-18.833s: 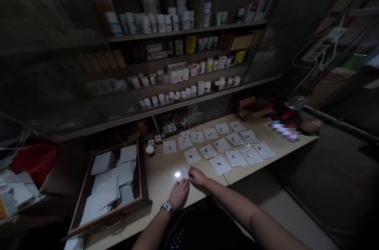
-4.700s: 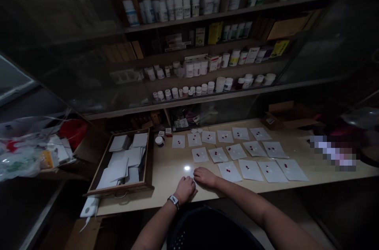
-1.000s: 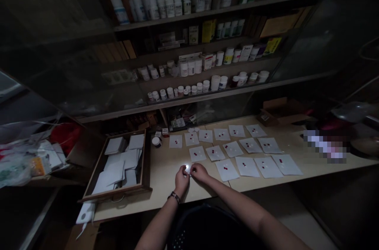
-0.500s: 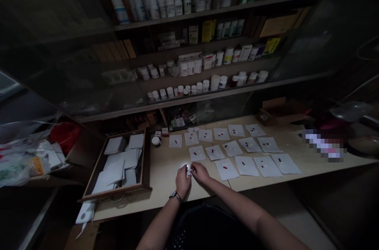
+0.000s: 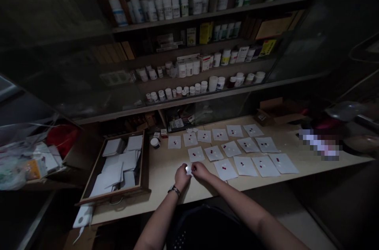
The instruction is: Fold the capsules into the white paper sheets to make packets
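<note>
Your left hand (image 5: 182, 176) is curled, with thumb and fingers closed on one side of a small white piece (image 5: 189, 170). Your right hand (image 5: 201, 172) pinches the other side, its fingers folded in. The white piece sits between your fingertips at the near part of the tabletop (image 5: 164, 172); whether it touches the surface cannot be told. Beyond and to the right of your hands, paper squares (image 5: 221, 170) lie flat in three rows, each bearing small red and white pills (image 5: 224, 168). To your left, a wooden drawer (image 5: 145, 165) holds white sheets (image 5: 113, 175). A white-capped jar (image 5: 155, 143) stands near its far right corner. Bottles (image 5: 167, 8) line the shelves ahead.
</note>
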{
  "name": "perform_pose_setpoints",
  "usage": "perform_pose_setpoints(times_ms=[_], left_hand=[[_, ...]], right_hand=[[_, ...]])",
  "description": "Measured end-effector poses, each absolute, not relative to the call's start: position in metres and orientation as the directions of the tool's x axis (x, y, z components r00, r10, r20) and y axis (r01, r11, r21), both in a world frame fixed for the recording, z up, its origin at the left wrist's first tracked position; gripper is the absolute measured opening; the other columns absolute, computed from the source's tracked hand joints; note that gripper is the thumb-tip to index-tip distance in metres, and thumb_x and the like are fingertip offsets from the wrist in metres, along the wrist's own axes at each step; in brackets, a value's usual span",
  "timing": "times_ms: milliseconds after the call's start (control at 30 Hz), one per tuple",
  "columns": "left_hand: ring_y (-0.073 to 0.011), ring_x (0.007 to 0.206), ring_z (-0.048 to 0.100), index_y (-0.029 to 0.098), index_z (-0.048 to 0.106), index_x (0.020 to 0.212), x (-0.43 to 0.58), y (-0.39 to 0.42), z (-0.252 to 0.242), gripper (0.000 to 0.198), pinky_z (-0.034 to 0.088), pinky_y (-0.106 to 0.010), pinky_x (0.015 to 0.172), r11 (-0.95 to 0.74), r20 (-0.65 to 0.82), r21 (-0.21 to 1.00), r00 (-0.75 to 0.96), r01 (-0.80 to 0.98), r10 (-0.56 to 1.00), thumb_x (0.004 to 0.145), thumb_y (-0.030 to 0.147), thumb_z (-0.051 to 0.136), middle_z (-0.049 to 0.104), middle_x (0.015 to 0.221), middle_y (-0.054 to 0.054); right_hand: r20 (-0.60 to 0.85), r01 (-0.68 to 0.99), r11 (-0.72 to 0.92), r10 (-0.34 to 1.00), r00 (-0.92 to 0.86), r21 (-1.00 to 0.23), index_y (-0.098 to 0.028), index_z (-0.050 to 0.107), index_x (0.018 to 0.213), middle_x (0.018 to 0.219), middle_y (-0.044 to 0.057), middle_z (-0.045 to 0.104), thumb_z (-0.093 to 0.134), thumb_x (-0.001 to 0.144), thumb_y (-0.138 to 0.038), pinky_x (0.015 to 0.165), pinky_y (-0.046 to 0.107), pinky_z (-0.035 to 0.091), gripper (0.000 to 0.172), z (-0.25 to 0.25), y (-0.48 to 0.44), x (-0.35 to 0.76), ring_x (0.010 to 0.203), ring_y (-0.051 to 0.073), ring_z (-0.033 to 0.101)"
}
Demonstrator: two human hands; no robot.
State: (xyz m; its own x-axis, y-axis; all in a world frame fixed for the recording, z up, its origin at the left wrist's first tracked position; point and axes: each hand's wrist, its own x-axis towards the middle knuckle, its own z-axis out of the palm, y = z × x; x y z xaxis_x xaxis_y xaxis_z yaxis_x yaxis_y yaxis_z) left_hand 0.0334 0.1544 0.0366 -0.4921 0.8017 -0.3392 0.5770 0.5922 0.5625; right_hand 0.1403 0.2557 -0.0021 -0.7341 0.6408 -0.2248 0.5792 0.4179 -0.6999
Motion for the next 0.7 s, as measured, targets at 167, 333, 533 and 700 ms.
perform_pose_setpoints(times_ms=[167,333,533,700], left_hand=[[-0.0237,0.091,0.065,0.018,0.055,0.116,0.032,0.164,0.043,0.051,0.041,-0.026,0.071,0.618,-0.376,0.524,-0.492,0.586,0.785,0.067,0.013,0.068,0.069,0.099,-0.009],[-0.0242,0.090,0.065,0.017,0.055,0.115,0.031,0.164,0.043,0.050,0.041,-0.026,0.069,0.594,-0.371,0.530,-0.465,0.605,0.804,0.066,0.014,0.068,0.070,0.099,-0.009],[-0.0222,0.090,0.065,0.017,0.056,0.112,0.029,0.161,0.040,0.046,0.040,-0.025,0.070,0.587,-0.364,0.524,-0.461,0.617,0.809,0.068,0.016,0.067,0.070,0.099,-0.008],[-0.0215,0.096,0.063,0.019,0.055,0.112,0.031,0.162,0.044,0.041,0.040,-0.025,0.073,0.584,-0.376,0.464,-0.449,0.666,0.811,0.072,0.016,0.063,0.068,0.106,-0.007]], right_hand=[[-0.171,0.550,0.459,0.639,-0.750,-0.698,-0.017,0.066,0.072,0.085,0.005,0.067,0.061,0.063,-0.008,0.073,0.026,0.041,0.013,0.002,0.251,0.150,0.082,0.020,0.059],[-0.262,0.712,0.352,0.757,-0.598,-0.608,-0.019,0.069,0.071,0.082,0.006,0.069,0.064,0.069,-0.017,0.067,0.026,0.039,0.006,0.003,0.235,0.157,0.079,0.020,0.061],[-0.396,0.811,0.272,0.764,-0.509,-0.518,-0.019,0.070,0.072,0.080,0.008,0.072,0.065,0.073,-0.020,0.061,0.026,0.039,0.006,0.014,0.230,0.151,0.077,0.023,0.066],[-0.571,0.900,0.286,0.699,-0.430,-0.328,-0.016,0.072,0.077,0.083,0.010,0.073,0.077,0.061,-0.023,0.063,0.029,0.046,0.018,0.029,0.248,0.132,0.081,0.027,0.069]])
